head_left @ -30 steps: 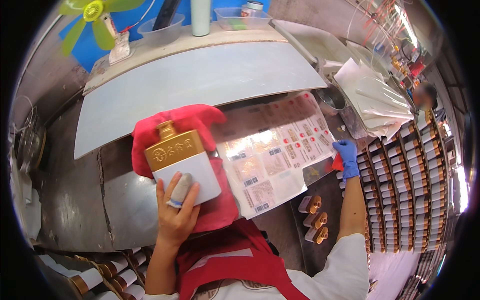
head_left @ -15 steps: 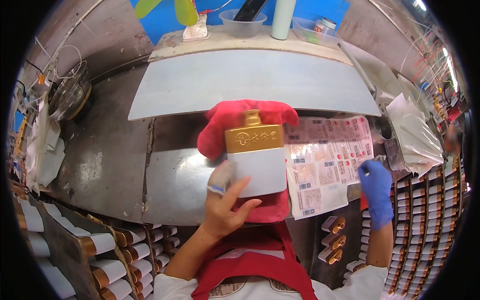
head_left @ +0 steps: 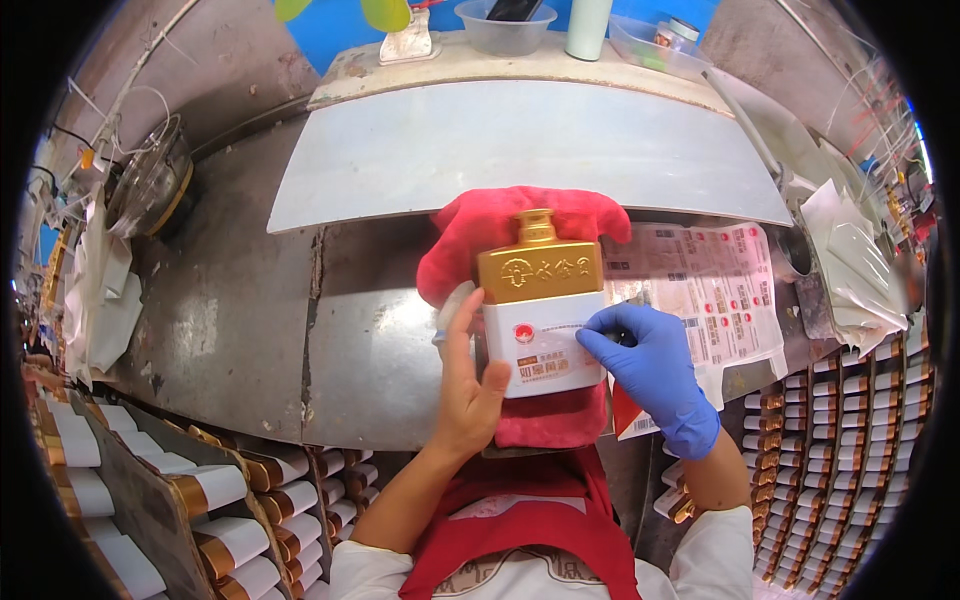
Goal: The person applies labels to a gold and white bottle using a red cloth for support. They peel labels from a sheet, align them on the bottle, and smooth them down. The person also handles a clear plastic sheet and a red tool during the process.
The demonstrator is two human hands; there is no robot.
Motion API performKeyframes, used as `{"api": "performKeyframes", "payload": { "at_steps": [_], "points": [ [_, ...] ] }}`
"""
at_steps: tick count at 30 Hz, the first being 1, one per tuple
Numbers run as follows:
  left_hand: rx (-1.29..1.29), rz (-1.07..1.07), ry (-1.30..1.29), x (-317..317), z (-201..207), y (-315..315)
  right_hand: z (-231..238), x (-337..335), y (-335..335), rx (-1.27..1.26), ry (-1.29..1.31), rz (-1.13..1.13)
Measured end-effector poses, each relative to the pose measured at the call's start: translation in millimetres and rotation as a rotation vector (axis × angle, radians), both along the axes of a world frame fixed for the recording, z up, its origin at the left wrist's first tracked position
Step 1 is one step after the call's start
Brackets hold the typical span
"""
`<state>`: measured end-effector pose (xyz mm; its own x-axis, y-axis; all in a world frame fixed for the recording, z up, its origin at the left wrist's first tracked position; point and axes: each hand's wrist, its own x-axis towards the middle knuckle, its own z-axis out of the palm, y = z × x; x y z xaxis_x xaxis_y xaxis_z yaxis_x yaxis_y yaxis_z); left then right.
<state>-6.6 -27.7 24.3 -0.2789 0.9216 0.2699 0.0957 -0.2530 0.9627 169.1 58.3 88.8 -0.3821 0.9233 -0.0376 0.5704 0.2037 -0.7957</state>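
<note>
A flat bottle with a raised-patterned gold shoulder and neck lies on a folded red cloth. Its white face carries a printed label. My left hand rests along the bottle's left edge, fingers stretched and thumb apart; a pale finger cover with a blue-white band is on it. In a blue glove, my right hand pinches at the right edge of the label. What lies between those fingertips is hidden; something dark shows in the gap behind them. A red piece shows just below that hand.
A printed label sheet lies right of the cloth. Behind stands a pale board. Racks of similar bottles fill the left and right. White papers are stacked at far right; a plastic bowl stands at the back.
My right hand has moved left from beside the label sheet to the bottle. The white face, plain before, now bears print. My left hand stays at the bottle's left side.
</note>
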Motion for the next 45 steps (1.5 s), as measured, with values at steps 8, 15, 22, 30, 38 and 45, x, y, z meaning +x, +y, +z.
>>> {"api": "performKeyframes", "payload": {
  "at_steps": [8, 15, 22, 30, 38, 45],
  "points": [
    [-0.019, 0.054, -0.107, 10.9, -1.5, 20.9, 1.6, -5.0, -1.3, -0.047, -0.016, -0.014],
    [-0.026, 0.029, 0.106, 6.2, 0.6, 18.7, -18.2, -0.4, 2.1, -0.1, 0.185, -0.151],
    [-0.123, -0.059, 0.143, 4.7, -2.5, 16.3, -32.5, 1.1, 3.1, -0.27, 0.317, -0.133],
    [-0.08, -0.106, 0.023, 6.1, 1.7, 19.7, -40.4, 1.4, 3.2, -0.294, 0.324, -0.163],
    [-0.047, -0.151, -0.147, -3.5, -6.7, 19.2, -47.1, 5.2, 3.8, -0.303, 0.371, -0.116],
    [-0.113, -0.138, -0.273, -7.5, 5.6, 14.2, -43.8, 15.8, 10.8, -0.611, 0.644, -0.07]
  ]
}}
